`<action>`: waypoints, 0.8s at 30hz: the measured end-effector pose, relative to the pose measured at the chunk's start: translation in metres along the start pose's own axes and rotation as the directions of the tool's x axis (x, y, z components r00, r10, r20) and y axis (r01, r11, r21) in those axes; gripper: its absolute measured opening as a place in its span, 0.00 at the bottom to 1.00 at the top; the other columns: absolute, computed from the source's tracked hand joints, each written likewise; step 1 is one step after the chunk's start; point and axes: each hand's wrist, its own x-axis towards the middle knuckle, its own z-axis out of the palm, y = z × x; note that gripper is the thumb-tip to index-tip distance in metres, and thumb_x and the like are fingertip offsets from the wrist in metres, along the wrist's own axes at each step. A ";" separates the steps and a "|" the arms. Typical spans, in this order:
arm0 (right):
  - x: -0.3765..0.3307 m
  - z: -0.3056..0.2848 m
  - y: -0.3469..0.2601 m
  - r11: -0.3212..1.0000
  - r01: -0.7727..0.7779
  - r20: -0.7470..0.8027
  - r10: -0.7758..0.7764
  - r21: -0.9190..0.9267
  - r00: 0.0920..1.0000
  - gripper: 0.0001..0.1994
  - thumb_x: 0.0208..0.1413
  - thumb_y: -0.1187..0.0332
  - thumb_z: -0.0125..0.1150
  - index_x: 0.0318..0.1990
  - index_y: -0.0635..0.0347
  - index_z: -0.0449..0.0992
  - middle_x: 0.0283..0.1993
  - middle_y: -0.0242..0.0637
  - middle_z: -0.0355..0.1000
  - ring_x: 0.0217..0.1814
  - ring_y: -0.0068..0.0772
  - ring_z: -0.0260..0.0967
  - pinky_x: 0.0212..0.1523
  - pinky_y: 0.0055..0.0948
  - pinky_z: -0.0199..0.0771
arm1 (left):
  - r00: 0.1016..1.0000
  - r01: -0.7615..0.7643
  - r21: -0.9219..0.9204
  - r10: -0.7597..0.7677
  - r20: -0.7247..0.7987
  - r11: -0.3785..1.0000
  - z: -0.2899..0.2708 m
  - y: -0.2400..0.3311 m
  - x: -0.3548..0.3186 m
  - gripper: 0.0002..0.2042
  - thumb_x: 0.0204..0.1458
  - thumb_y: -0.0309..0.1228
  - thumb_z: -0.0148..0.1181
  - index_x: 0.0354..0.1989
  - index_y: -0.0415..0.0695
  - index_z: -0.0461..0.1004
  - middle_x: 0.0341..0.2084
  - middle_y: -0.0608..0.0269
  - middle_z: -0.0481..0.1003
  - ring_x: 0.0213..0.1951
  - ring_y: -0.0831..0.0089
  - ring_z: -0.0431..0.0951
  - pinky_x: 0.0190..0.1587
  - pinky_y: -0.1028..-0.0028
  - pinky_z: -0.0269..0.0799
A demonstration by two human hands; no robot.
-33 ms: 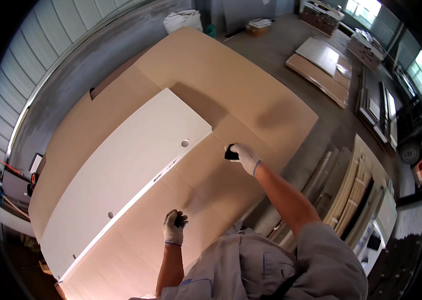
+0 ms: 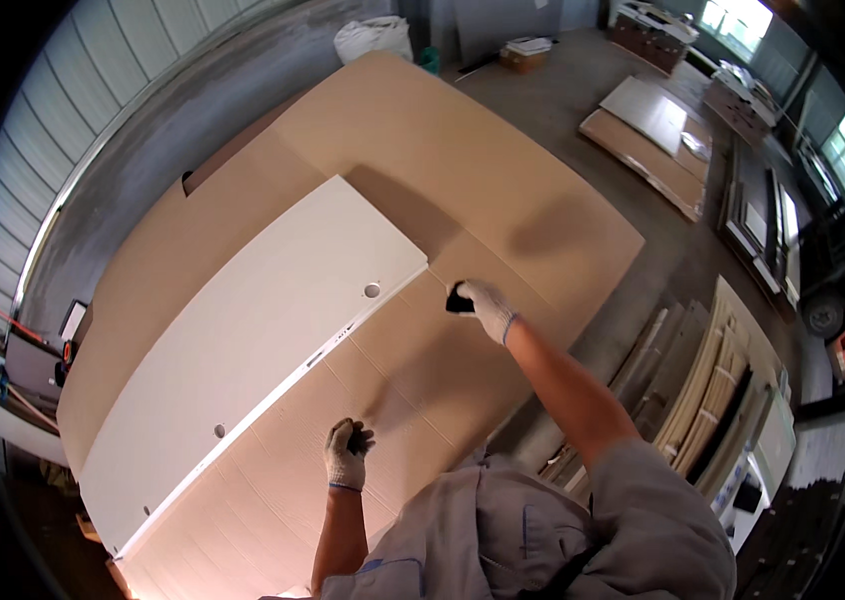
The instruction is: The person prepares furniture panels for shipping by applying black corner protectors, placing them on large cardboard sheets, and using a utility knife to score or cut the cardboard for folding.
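Observation:
A long white panel with round holes lies flat on a large sheet of brown cardboard. Beyond the panel's right end, my right hand, in a pale knitted glove, grips a small black block above the cardboard. What the block is made of cannot be made out. My left hand, gloved too, hovers over the near cardboard, apart from the panel's long edge. Its fingers are curled in, with something dark among them that I cannot make out.
Long wrapped strips and boards lie at my right, beside the cardboard's edge. Flat panels are stacked on the floor at the far right. A white sack stands behind the cardboard, near the wall.
The right hand has shifted slightly left and away from me, still gripping the black block. The left hand stays nearly where it was. The whole view has turned a little.

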 end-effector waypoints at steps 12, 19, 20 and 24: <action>0.246 0.043 -0.040 0.972 -0.109 0.271 0.165 -0.209 0.948 0.09 0.60 0.63 0.60 0.33 0.56 0.82 0.33 0.30 0.77 0.32 0.27 0.73 0.30 0.33 0.73 | 0.971 -0.188 -0.055 0.178 -0.158 0.981 0.132 0.030 0.118 0.15 0.67 0.34 0.63 0.57 0.38 0.76 0.43 0.57 0.82 0.36 0.67 0.83 0.39 0.66 0.81; 0.265 0.024 -0.025 0.915 -0.050 0.346 0.201 -0.400 0.917 0.09 0.60 0.66 0.60 0.37 0.61 0.83 0.35 0.31 0.79 0.40 0.27 0.74 0.47 0.33 0.73 | 0.928 -0.289 -0.138 0.242 -0.282 0.947 0.160 0.027 0.152 0.12 0.67 0.36 0.62 0.52 0.42 0.79 0.43 0.60 0.83 0.41 0.66 0.84 0.45 0.63 0.81; 0.267 0.018 -0.023 0.909 -0.051 0.347 0.209 -0.414 0.914 0.10 0.60 0.66 0.60 0.38 0.61 0.84 0.36 0.31 0.79 0.40 0.27 0.74 0.48 0.33 0.73 | 0.927 -0.284 -0.142 0.233 -0.295 0.948 0.166 0.025 0.154 0.12 0.67 0.36 0.62 0.52 0.42 0.79 0.43 0.60 0.83 0.41 0.66 0.84 0.45 0.63 0.81; 0.239 0.038 -0.055 0.665 0.241 0.409 0.107 -0.707 0.906 0.15 0.59 0.60 0.58 0.40 0.64 0.83 0.42 0.49 0.82 0.46 0.47 0.80 0.52 0.43 0.77 | 0.931 -0.237 -0.164 0.176 -0.321 0.957 0.170 0.020 0.157 0.11 0.69 0.39 0.61 0.49 0.46 0.80 0.43 0.61 0.82 0.42 0.64 0.84 0.43 0.64 0.79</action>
